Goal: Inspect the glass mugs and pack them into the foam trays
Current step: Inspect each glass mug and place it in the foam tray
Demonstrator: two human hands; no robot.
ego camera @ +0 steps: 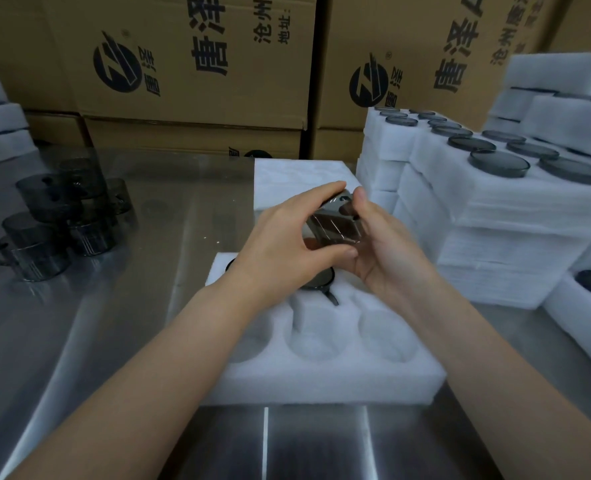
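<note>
Smoky grey glass, ribbed with fine upright lines, makes up the mug (334, 226) held tilted on its side in the air above the far end of the foam tray (321, 368). The left hand (287, 237) grips it with curled fingers (325, 190) over the top and the thumb underneath, while the right hand (387, 247) cups the opposite side, thumb against its upper edge. White and soft-textured, the tray is a thick rectangular slab with rounded wells; 2 near its front edge show plainly, and a second mug (316, 280) sits in a well beneath the hands, mostly hidden. Brushed steel forms the surface (114, 323), with a wide band of it between the tray's left edge and the loose mugs (45, 230) clustered well apart. Just beside the tray's right edge rise the stacked trays (495, 216), dark glass discs standing proud of the foam. Printed cardboard boxes (190, 81) wall the back.
</note>
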